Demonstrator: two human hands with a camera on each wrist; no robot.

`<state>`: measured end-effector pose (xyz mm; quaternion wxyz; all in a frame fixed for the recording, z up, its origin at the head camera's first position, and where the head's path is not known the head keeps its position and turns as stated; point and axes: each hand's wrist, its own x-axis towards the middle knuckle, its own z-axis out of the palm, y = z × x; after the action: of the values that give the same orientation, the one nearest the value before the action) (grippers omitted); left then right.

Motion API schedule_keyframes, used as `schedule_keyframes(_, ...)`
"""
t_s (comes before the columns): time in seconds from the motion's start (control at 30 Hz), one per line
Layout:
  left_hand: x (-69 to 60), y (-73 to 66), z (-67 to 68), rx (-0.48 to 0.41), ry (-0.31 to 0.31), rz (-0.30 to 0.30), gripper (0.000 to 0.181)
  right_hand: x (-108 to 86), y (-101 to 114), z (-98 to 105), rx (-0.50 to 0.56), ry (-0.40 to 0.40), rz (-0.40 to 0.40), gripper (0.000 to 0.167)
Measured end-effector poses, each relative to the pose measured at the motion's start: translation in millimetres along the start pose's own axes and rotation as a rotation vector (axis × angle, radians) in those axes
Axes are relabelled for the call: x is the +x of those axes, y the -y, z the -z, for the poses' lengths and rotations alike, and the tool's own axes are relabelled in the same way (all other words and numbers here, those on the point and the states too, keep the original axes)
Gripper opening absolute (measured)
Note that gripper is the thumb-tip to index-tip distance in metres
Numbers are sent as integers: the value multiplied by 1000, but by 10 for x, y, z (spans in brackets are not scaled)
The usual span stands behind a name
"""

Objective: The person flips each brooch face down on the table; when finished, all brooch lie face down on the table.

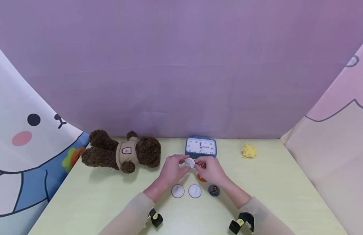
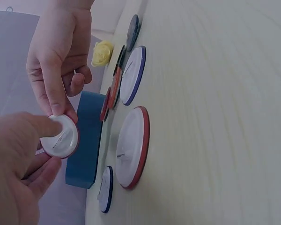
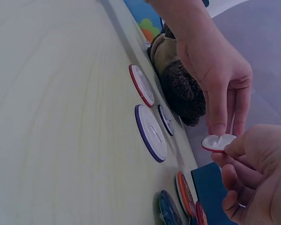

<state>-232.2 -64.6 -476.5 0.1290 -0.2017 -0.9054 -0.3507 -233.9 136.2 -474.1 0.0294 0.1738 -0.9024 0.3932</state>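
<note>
Between both hands, above the table, is a round pin badge [image 1: 189, 162] with a white back, a metal pin and a red rim. My left hand [image 1: 173, 169] pinches it, with a fingertip at the pin in the right wrist view. The right hand [image 1: 210, 169] pinches the badge's opposite edge between thumb and fingers. Below them lie two badges with white backs up, a red-rimmed one [image 1: 177, 191] and a blue-rimmed one [image 1: 194, 191]. A dark portrait badge [image 1: 214, 190] lies face up nearby. Partly behind the right hand is an orange-red badge [image 1: 202, 178].
Just behind the hands sits a blue clock [image 1: 201, 147], its dial upside down. A brown teddy bear [image 1: 125, 151] lies at the left, and a yellow yarn ball [image 1: 249, 150] at the back right. Another blue-rimmed badge [image 2: 106, 190] is visible in the left wrist view.
</note>
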Motion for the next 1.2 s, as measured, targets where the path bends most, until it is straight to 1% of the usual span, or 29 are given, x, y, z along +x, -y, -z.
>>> schedule_keyframes(0.1, -8, -4, -8, 26, 12, -41, 47, -5, 7, 4, 27, -4, -18, 8)
schedule_keyframes(0.2, -12, 3, -29, 72, 12, -65, 50, -8, 19, 6, 73, 14, -54, 14)
schedule_keyframes(0.33, -15, 16, -59, 96, 20, -68, 49, -15, 31, -3, 125, 35, -79, 21)
schedule_keyframes(0.4, -15, 18, -67, 97, 30, -63, 47, -17, 27, -16, 128, 39, -80, 23)
schedule_keyframes(0.5, -14, 18, -78, 89, 51, -49, 44, -16, 6, -42, 105, 37, -61, 23)
schedule_keyframes(0.6, -12, 21, -90, 83, 79, -25, 40, -10, -24, -67, 51, 29, -30, 21)
schedule_keyframes(0.73, -7, 38, -118, 102, 134, 9, 36, -9, -55, -56, -20, 16, -14, 16)
schedule_keyframes(0.8, -6, 51, -131, 135, 157, 17, 36, -16, -66, -28, -48, 10, -16, 14)
schedule_keyframes(0.9, -5, 75, -149, 162, 185, 45, 38, -38, -76, 29, -90, 1, -18, 11)
schedule_keyframes(1.07, 9, 107, -167, 168, 223, 81, 39, -104, -75, 125, -155, 5, -27, 8)
schedule_keyframes(1.2, 19, 90, -175, 199, 244, 77, 43, -168, -82, 189, -181, 28, -36, 8)
